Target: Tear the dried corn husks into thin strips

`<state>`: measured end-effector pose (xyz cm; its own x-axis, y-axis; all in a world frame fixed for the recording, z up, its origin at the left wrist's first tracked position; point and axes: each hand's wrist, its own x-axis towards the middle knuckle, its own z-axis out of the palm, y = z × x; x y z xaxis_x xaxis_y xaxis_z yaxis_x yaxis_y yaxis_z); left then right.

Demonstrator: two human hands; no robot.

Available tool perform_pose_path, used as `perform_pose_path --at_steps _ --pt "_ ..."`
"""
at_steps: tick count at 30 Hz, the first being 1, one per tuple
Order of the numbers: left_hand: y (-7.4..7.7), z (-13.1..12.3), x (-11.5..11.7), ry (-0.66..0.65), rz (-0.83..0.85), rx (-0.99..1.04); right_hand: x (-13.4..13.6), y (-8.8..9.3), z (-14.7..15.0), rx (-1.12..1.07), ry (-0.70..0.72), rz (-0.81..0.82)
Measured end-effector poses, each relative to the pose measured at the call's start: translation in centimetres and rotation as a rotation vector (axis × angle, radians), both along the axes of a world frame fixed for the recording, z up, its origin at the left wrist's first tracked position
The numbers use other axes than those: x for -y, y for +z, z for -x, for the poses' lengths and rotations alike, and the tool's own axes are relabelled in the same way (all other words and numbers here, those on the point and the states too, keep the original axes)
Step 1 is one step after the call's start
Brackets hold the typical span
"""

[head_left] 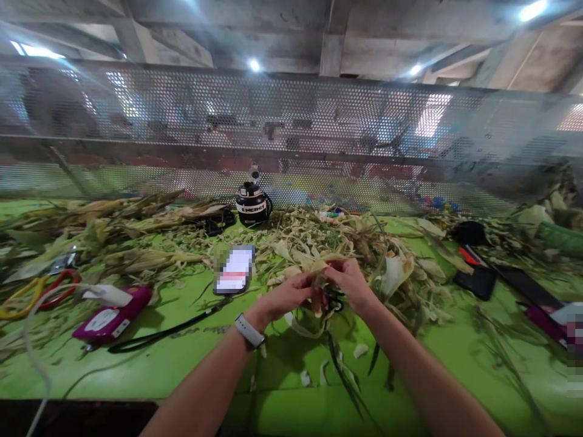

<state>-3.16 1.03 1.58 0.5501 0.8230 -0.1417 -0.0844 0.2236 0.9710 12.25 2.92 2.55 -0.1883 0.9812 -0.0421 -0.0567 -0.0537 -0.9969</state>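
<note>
Over the middle of the green table (191,346), both hands work close together on a bunch of pale corn husk strips (324,325). My left hand (289,296), with a white watch on its wrist, pinches the bunch from the left. From the right, my right hand (350,284) has its fingers bent over the top of the same bunch. The fingertips partly hide what lies between them. A loop of husk and long dark green blades hang below. A loose husk heap (359,237) lies just behind the hands.
Left are a phone (234,270) with a black strap, a purple power strip (113,315), yellow-and-red scissors (40,294) and husk piles (118,224). A black jug (252,203) stands before the perforated metal screen (182,115). A black phone-like object (476,280) lies right.
</note>
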Motion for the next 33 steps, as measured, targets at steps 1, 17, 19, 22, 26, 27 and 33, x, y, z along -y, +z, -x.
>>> perform_pose_path --at_steps 1,17,19,22,26,27,33 --pt "0.1 0.1 0.1 -0.01 0.005 -0.021 0.0 0.1 -0.1 0.005 -0.015 -0.017" --pt "0.6 -0.4 0.4 0.005 0.128 -0.055 0.4 -0.3 0.5 -0.113 -0.033 0.052" --pt "0.8 -0.6 0.7 -0.005 0.098 -0.071 0.2 -0.1 0.2 -0.179 -0.045 0.134" --pt "1.2 -0.5 1.1 -0.03 0.077 -0.092 -0.7 0.6 -0.8 -0.274 -0.062 0.206" --pt "1.7 0.6 0.5 0.068 0.085 0.113 -2.2 1.5 -3.3 -0.389 -0.13 0.163" --pt "1.8 1.1 0.0 0.163 0.084 0.232 -2.5 1.7 -4.0 -0.409 -0.144 0.135" --pt "2.6 3.7 -2.9 0.882 0.185 0.752 -3.1 1.2 -4.3 -0.234 -0.153 0.05"
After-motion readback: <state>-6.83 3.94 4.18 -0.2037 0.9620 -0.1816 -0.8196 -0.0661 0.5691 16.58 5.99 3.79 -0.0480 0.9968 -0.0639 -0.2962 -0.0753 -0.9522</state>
